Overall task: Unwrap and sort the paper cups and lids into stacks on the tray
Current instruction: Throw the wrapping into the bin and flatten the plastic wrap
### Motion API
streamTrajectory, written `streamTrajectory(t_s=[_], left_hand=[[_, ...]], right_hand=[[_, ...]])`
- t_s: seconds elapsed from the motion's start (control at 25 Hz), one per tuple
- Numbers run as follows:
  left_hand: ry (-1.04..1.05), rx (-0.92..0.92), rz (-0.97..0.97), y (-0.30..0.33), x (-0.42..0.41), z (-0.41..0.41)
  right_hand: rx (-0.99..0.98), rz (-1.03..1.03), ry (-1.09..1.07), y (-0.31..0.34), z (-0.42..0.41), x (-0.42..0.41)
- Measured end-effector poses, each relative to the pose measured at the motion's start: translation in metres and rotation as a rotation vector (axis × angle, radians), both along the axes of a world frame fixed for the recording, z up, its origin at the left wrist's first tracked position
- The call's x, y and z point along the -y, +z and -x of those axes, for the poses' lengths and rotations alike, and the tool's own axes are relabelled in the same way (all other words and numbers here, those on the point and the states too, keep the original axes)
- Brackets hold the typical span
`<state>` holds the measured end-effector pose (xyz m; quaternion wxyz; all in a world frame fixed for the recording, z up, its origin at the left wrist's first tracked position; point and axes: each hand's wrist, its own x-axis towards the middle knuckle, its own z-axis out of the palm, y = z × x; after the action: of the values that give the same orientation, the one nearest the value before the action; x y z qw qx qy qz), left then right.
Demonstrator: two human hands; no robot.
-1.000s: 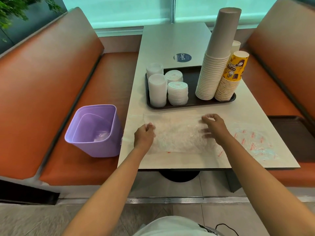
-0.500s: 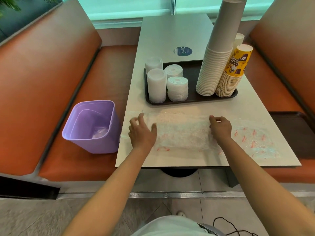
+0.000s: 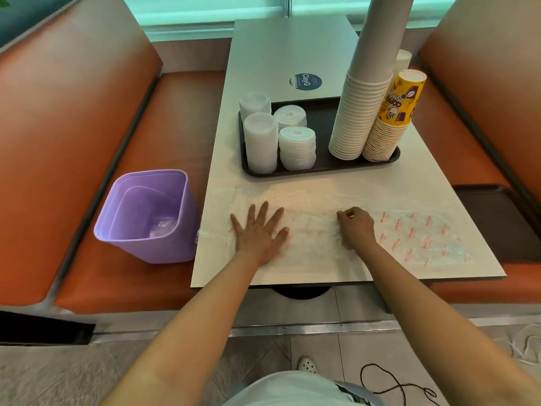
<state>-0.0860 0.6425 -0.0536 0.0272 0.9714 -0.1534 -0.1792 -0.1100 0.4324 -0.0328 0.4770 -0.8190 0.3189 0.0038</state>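
Pale rectangular tabletop [image 3: 292, 51] on a dark round pedestal base [image 3: 301, 292], a round blue sticker [image 3: 306, 82] near its middle. Orange padded bench seats to either side: left bench [image 3: 73, 118], right bench [image 3: 483, 68], both with tall backrests. Window [image 3: 210, 7] behind the far end, giving greenish daylight. Grey tiled floor [image 3: 316, 347] with a metal strip [image 3: 292, 329] across it. Black cable [image 3: 395, 385] looped on the floor at lower right.

pale table [image 3: 292, 54] carries dark tray [image 3: 322, 168], flattened plastic wrappers [image 3: 409, 235].
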Motion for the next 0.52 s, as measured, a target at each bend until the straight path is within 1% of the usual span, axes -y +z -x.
streamTrajectory(t_s=[0.12,0.16,0.2,0.24,0.28,0.32,0.36,0.4,0.44,0.48,0.52], left_hand=[[0.130,0.032,-0.020,0.008,-0.016,-0.008],[0.146,0.080,0.004,0.014,-0.017,-0.008],[0.122,0.142,0.069,0.020,-0.015,-0.005],[0.038,0.195,0.161,0.030,-0.009,0.001],[-0.094,0.222,0.236,0.039,0.000,0.012],[-0.226,0.225,0.259,0.046,0.013,0.025],[-0.312,0.223,0.244,0.050,0.026,0.037],[-0.320,0.221,0.229,0.051,0.036,0.046],[-0.266,0.221,0.240,0.048,0.043,0.048],[-0.183,0.219,0.309,0.045,0.046,0.046],[-0.091,0.220,0.437,0.044,0.044,0.042]], right_hand=[[0.074,-0.054,-0.084,0.000,0.001,-0.001],[0.103,-0.094,-0.116,0.003,0.000,-0.002],[0.130,-0.142,-0.146,0.008,-0.002,-0.003],[0.156,-0.205,-0.173,0.015,-0.004,-0.006],[0.182,-0.274,-0.196,0.022,-0.006,-0.010],[0.208,-0.332,-0.211,0.029,-0.008,-0.015],[0.223,-0.378,-0.211,0.036,-0.008,-0.019],[0.233,-0.422,-0.194,0.042,-0.008,-0.025],[0.246,-0.480,-0.170,0.047,-0.007,-0.030],[0.265,-0.553,-0.138,0.052,-0.005,-0.034],[0.290,-0.604,-0.096,0.055,-0.001,-0.035]])
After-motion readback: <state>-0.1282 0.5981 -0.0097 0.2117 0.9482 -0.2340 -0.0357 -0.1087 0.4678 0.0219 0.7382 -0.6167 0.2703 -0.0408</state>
